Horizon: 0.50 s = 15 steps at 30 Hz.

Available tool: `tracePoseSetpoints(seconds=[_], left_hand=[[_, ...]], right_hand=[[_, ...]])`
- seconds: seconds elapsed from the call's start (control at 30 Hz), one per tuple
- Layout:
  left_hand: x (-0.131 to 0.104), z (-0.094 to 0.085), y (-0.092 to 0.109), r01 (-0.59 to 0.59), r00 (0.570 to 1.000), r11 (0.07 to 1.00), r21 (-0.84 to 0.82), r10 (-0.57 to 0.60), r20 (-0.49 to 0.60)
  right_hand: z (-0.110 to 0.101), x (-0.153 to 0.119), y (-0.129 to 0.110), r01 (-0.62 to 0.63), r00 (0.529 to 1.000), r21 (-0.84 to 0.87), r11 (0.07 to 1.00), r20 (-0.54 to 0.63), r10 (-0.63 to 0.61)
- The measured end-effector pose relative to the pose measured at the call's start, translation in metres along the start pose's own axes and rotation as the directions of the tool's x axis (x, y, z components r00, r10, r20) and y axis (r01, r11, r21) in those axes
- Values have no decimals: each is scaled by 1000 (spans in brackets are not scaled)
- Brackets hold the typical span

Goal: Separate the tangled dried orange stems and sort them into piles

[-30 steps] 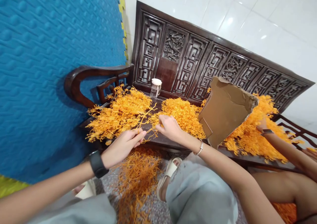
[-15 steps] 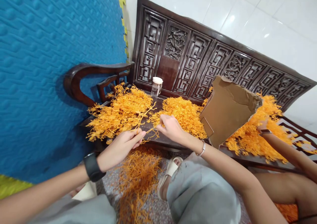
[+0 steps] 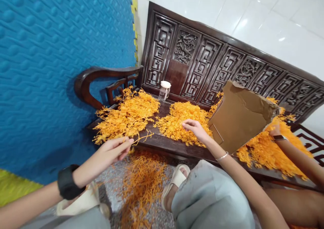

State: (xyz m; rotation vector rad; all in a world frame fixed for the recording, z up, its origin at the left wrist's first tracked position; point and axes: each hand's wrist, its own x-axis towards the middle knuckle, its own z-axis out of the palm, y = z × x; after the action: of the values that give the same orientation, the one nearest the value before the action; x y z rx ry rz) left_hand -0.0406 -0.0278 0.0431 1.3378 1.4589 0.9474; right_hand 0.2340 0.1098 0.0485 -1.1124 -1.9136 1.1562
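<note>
My left hand (image 3: pixel 116 149) is closed round the end of a thin, branched orange plastic stem (image 3: pixel 143 137), whose forked tips point right over the bench's front edge. Beneath its far side lies the left pile of orange plastic pieces (image 3: pixel 131 112). Over the middle orange pile (image 3: pixel 186 117) is my right hand (image 3: pixel 196 130), thumb and fingers pinched together. Whatever is between those fingertips cannot be told from the orange behind them. Both piles rest on a dark wooden bench (image 3: pixel 174 147).
A lidded clear cup (image 3: pixel 164 90) stands against the carved backrest (image 3: pixel 177 73). Right of my right hand leans a brown cardboard piece (image 3: pixel 240 110). Beyond it, another person's hand (image 3: pixel 275 131) is in a further orange pile. Orange stems (image 3: pixel 144 185) cover the floor between my feet.
My hands have moved apart: the left toward lower left with the branched stem, the right rightward onto the middle pile. The whole view has shifted slightly.
</note>
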Motion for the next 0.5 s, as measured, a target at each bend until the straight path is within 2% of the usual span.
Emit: tracePoseSetpoints(seconds=[0.13,0.23,0.33,0.43,0.5], left_hand=[[0,1,-4,31,999,997,-68,-29,31],[-1,-2,-1,0,995,989,-146,15,103],[-1,-5,3,-67,981,974,-215,103,161],[0,-8,5,-102,961,956,-276,166,220],[1,-9,5,-77,953,940,-333,168,253]], right_hand=[[2,4,4,-35,999,76,996,-10,36],[1,8,16,-66,996,117,991,-45,71],[4,15,29,-98,985,117,988,-130,113],[11,26,37,-111,955,36,993,-274,117],[17,35,40,-89,938,-121,989,-345,42]])
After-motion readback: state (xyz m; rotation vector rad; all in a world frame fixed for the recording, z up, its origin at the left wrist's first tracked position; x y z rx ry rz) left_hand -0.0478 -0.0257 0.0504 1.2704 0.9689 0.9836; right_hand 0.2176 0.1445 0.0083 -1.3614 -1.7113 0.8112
